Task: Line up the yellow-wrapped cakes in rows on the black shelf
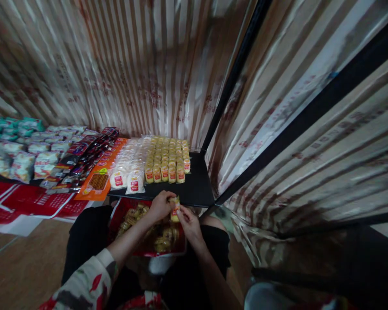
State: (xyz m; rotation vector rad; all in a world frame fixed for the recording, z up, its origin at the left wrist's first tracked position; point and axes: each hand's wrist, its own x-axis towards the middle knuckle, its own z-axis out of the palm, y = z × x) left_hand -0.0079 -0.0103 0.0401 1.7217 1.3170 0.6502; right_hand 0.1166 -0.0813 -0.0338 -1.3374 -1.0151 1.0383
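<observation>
Between my hands is a small yellow snack packet [175,210] with a red label, held upright over a red basket [114,217]. My left hand [162,206] pinches its upper left side. On its lower right side, the fingers of my right hand [190,224] are closed. Loose yellow packets [166,240] of the same look lie in the basket between my knees. Just beyond my hands, rows of matching yellow packets [164,161] stand on a black shelf [194,189]. White packets with red labels [135,183] stand left of those rows.
Further left lie a flat orange bag [98,176], dark snack packs [80,155], white packs [45,163] and green packs [29,125]. Black metal posts [233,82] frame the shelf at the right, with striped plastic sheeting [132,64] behind. Red baskets [29,200] sit below at left.
</observation>
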